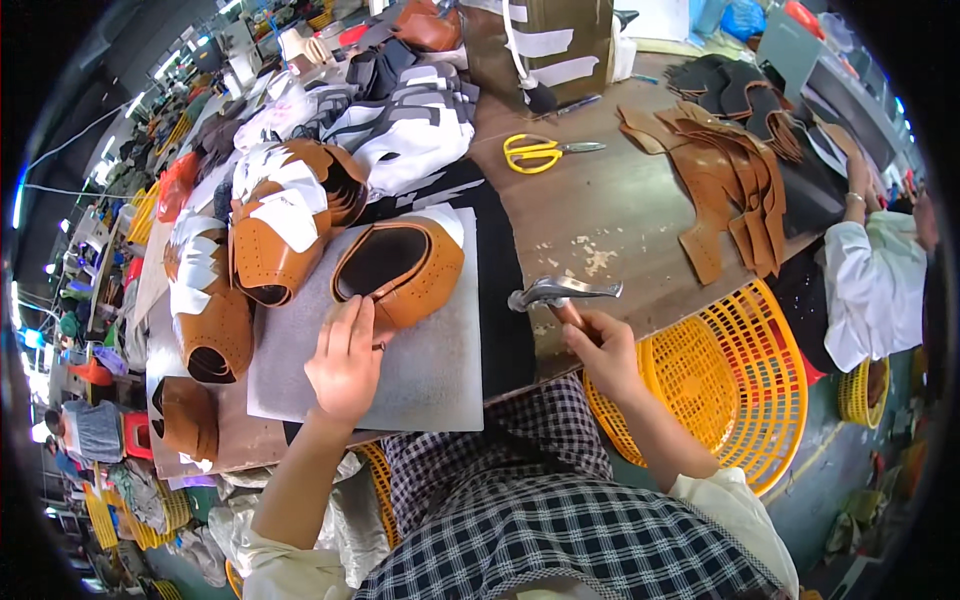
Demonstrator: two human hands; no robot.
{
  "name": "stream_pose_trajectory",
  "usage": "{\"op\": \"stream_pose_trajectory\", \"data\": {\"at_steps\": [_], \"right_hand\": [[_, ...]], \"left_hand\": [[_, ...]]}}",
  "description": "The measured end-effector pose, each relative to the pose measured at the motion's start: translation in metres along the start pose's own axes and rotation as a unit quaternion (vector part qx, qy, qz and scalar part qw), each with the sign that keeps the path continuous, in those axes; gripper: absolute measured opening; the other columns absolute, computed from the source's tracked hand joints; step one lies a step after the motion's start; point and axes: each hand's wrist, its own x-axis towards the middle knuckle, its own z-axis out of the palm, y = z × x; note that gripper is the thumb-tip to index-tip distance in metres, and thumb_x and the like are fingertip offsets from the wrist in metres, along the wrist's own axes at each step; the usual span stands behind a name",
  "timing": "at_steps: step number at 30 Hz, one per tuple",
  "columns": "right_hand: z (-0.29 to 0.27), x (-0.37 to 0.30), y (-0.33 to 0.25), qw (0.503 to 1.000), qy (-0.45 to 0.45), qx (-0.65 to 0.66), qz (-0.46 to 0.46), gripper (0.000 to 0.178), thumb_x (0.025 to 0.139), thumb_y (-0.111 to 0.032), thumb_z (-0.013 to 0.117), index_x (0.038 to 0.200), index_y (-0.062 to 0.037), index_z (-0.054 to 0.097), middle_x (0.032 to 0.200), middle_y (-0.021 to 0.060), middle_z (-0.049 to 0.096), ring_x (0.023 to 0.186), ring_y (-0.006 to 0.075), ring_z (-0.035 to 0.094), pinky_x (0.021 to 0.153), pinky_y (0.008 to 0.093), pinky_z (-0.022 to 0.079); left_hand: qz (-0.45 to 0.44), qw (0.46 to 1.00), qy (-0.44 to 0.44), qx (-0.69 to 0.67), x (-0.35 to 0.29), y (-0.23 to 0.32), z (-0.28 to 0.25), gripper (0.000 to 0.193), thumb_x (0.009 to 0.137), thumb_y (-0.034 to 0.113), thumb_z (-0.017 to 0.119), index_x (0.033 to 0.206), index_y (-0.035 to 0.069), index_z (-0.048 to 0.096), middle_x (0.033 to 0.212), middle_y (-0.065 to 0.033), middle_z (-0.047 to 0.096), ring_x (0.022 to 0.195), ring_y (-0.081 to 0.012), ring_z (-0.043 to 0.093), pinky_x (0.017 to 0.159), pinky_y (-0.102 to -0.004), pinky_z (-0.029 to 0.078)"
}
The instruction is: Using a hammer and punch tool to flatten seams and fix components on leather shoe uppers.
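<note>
A brown leather shoe upper (pixel 425 285) with a dark lining and a whitish piece at its far end lies on a grey board (pixel 420 380). My left hand (pixel 343 365) is at its near left end, fingers together and fingertips at the opening's edge, holding it. To the right, clear of the upper, my right hand (pixel 605 350) is closed around the wooden handle of a hammer (pixel 568 291). The hammer's metal head is raised above the table edge. More brown uppers (pixel 275 240) with white linings stand left of the board.
Yellow-handled scissors (pixel 540 153) lie beyond the hammer. Brown leather pieces (pixel 725 180) are stacked at the right, near another person's arm (pixel 858 190). White and grey cut pieces (pixel 410 125) pile up at the back left. Yellow baskets (pixel 740 370) stand below the table's right edge.
</note>
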Motion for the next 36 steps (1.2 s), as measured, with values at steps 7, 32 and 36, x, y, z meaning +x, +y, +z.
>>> {"op": "stream_pose_trajectory", "data": {"at_steps": [7,32,36], "right_hand": [[0.004,0.007,0.007,0.999,-0.002,0.040,0.023,0.020,0.084,-0.014,0.064,0.091,0.0042,0.061,0.066,0.0008,0.056,0.060,0.0066,0.047,0.055,0.0233,0.040],[0.031,-0.033,-0.079,0.937,-0.222,-0.189,-0.192,0.026,0.074,0.003,0.066,0.100,-0.0030,0.065,0.081,0.0139,0.065,0.067,0.0237,0.063,0.061,0.0289,0.048],[0.033,-0.034,-0.084,0.934,-0.226,-0.199,-0.193,0.027,0.074,0.003,0.066,0.101,-0.0031,0.064,0.081,0.0133,0.065,0.068,0.0235,0.064,0.061,0.0286,0.048]], "left_hand": [[-0.043,0.991,-0.021,-0.125,-0.033,0.020,-0.031,0.026,0.067,0.001,0.073,0.079,0.004,0.050,0.080,-0.0138,0.059,0.070,-0.0314,0.059,0.061,-0.0359,0.049],[-0.454,0.673,0.027,-0.583,-0.046,0.048,-0.030,0.004,0.087,0.001,0.055,0.088,0.000,0.059,0.074,-0.0039,0.061,0.065,-0.0073,0.054,0.062,-0.0210,0.045],[-0.446,0.691,-0.072,-0.565,-0.040,0.047,-0.011,0.005,0.084,0.000,0.060,0.088,-0.001,0.058,0.076,-0.0038,0.062,0.067,-0.0076,0.056,0.064,-0.0220,0.047]]}}
